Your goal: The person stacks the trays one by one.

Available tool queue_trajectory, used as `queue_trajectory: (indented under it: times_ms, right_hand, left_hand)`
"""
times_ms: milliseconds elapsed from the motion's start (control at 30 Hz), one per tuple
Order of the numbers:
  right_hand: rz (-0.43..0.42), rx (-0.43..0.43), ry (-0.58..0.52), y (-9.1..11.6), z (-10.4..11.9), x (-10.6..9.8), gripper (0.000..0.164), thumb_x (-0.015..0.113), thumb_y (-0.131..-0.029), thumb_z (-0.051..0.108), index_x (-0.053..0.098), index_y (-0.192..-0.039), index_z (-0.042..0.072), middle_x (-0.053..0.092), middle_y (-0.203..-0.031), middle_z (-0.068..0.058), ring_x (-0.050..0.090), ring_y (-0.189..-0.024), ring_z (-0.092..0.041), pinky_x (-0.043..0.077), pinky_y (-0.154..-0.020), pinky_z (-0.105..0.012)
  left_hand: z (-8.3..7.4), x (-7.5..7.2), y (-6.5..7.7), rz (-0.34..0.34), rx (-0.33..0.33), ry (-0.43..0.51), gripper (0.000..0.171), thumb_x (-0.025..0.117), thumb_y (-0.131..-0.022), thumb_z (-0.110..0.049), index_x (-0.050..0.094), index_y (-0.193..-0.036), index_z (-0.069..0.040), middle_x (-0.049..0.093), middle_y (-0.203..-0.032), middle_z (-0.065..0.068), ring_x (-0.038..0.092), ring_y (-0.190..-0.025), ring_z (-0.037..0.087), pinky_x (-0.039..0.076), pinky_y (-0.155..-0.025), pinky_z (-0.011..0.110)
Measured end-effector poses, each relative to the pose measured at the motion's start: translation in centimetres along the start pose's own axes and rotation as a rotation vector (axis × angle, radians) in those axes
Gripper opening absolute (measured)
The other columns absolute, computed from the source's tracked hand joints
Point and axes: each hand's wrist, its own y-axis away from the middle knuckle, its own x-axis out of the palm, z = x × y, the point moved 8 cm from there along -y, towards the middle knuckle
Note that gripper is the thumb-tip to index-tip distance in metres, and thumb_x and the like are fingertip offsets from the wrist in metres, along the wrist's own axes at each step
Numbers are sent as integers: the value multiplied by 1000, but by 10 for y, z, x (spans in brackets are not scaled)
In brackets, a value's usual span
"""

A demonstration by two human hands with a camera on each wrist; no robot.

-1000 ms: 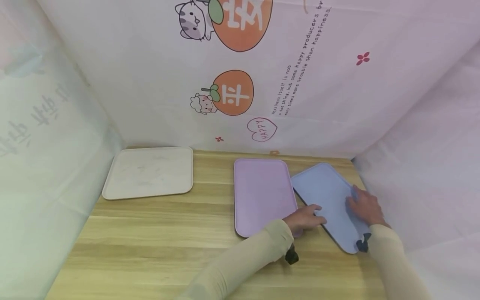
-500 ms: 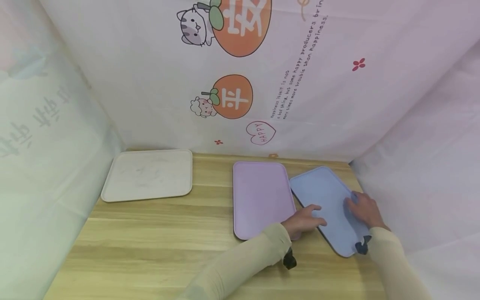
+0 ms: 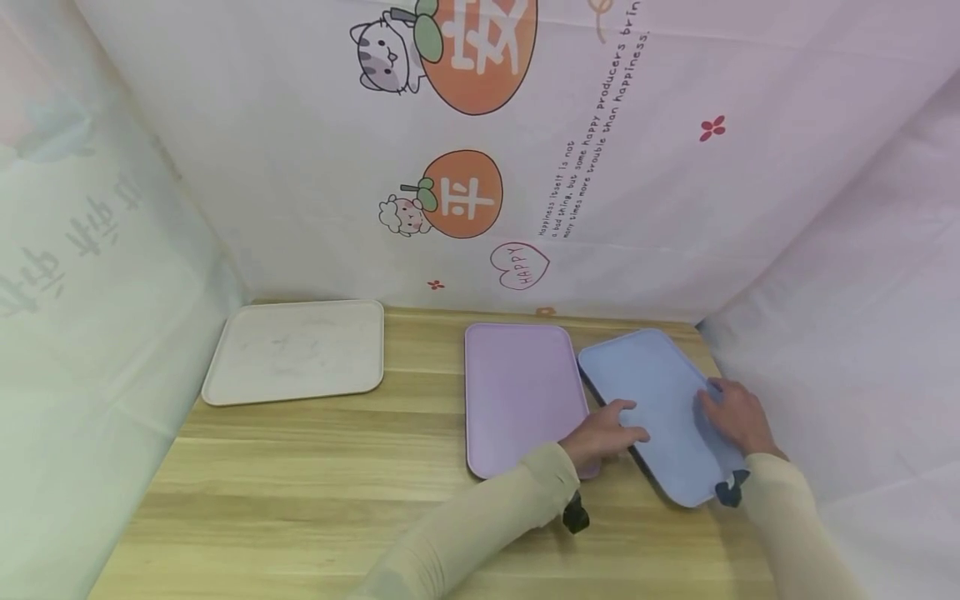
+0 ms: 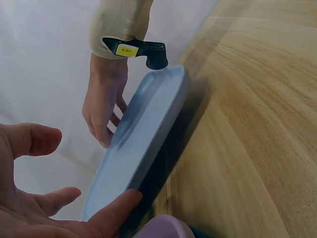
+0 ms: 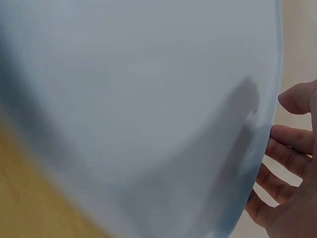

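Note:
A blue tray [image 3: 660, 408] lies at an angle at the right of the table; in the left wrist view its near side stands off the wood, with a dark gap below. My right hand [image 3: 738, 417] holds the tray's right rim; the right wrist view shows its fingers [image 5: 287, 153] at the outer edge and the thumb beside the rim. Across the opposite side reaches my left hand [image 3: 600, 433], thumb and fingers spread. One left finger [image 4: 119, 210] meets the tray's near edge, while the left thumb stays apart from it. How far the fingers reach under the tray is hidden.
A purple tray [image 3: 521, 392] lies beside the blue one, partly under my left hand. At the far left is a white tray [image 3: 296, 350]. Printed cloth [image 3: 630, 200] hangs behind the wooden table [image 3: 300, 475] and along both sides.
The blue tray has shifted slightly and more of its dark left side shows. Both hands have stayed at its two sides, with the left fingers moving slightly. The other trays have not moved.

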Motion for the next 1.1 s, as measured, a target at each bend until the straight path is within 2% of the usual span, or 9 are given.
queue_trajectory:
  times_ms: [200,367,433,500,767,833,900,1000,1100]
  right_hand:
    - [-12,-32,-9,-1,3,2,66,46,-113,35,47,-148,-21,46,-147,-49,43,-135,-69,37,-113,-77]
    - [-6,-42,-16,2,8,3,65,46,-113,33,46,-147,-21,46,-145,-49,44,-134,-68,38,-113,-77]
    - [-18,-55,-14,4,10,3,62,47,-112,30,47,-146,-22,47,-144,-49,45,-134,-68,39,-112,-77]
    - [-40,-73,-8,5,13,3,59,49,-111,27,49,-144,-22,50,-142,-48,47,-133,-67,40,-111,-77]
    - [-135,-167,-10,9,32,-1,48,54,-108,17,54,-138,-21,59,-133,-45,54,-126,-66,44,-107,-75]
    - [-154,-186,-8,9,37,-2,47,55,-108,15,54,-137,-22,60,-131,-45,55,-124,-65,44,-106,-75]
    - [-164,-197,-9,9,42,-3,47,55,-108,15,54,-137,-22,60,-131,-45,55,-124,-65,44,-106,-75]
    - [-173,-209,-8,9,48,-3,46,55,-107,13,54,-138,-22,61,-129,-45,56,-123,-64,44,-106,-74]
    - [-189,-225,-1,11,55,-4,45,57,-106,11,55,-137,-21,62,-126,-44,57,-121,-63,45,-104,-74]
  left_hand:
    - [0,-12,1,-51,-5,-55,64,73,-96,-40,55,-157,-36,71,-141,1,67,-114,11,54,-109,36]
    - [2,-19,-1,-80,5,-52,63,73,-94,-35,57,-156,-32,74,-117,-2,64,-93,8,55,-97,30]
    - [2,-23,0,-95,11,-56,63,72,-95,-33,57,-156,-31,72,-104,-5,62,-87,7,55,-92,29]
    - [1,-28,0,-111,16,-71,62,71,-96,-32,56,-156,-29,70,-98,-6,61,-85,7,54,-90,28]
    - [2,-52,-4,-245,20,-52,58,73,-96,-25,61,-153,-29,71,-100,2,60,-83,13,55,-83,33]
    - [4,-58,-7,-273,30,-53,61,74,-94,-22,61,-154,-28,75,-108,5,61,-84,16,55,-82,34]
    - [11,-61,-17,-318,63,-82,63,72,-92,-20,61,-154,-29,77,-113,4,63,-86,18,55,-79,36]
    - [15,-67,-23,-368,102,-112,65,71,-90,-15,62,-153,-27,76,-101,2,62,-80,17,55,-75,35]
    - [12,-73,-17,-368,110,-86,65,70,-90,-12,63,-153,-27,65,-74,0,57,-63,15,53,-67,33]
